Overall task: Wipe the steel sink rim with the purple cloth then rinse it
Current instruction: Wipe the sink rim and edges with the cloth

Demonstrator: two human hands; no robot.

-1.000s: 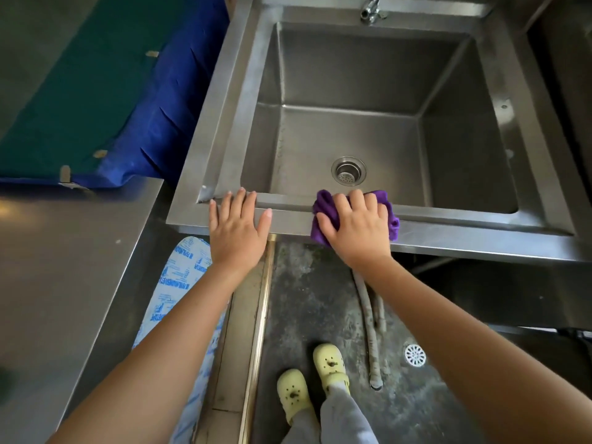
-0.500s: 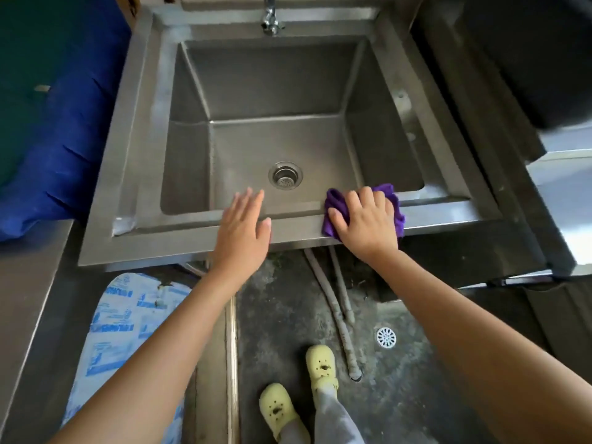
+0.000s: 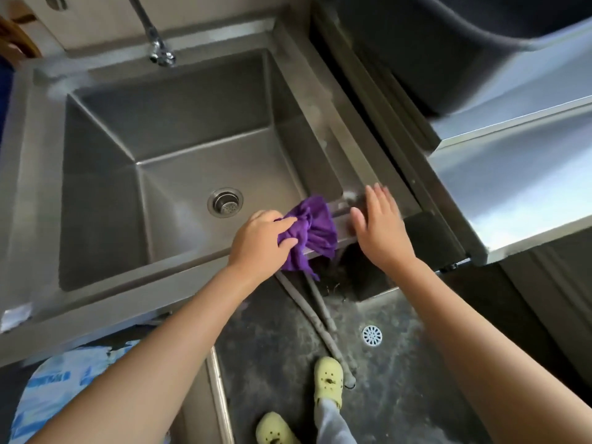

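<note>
Purple cloth [image 3: 309, 233] draped over the sink's front rim [image 3: 179, 270], bunched in the gripping left hand [image 3: 261, 240]; right hand [image 3: 379, 224], fingers spread, just beside it.

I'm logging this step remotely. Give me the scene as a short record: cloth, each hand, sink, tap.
cloth: purple cloth bunched on the near rim of the steel sink, near its right corner, a tail hanging over the front edge
left hand: left hand grips the cloth
right hand: right hand open, flat, at the rim's right corner, beside the cloth
basin: no standing water visible; drain strainer in place
tap: faucet above the back rim, no water seen running
rinse: not yet done
</note>
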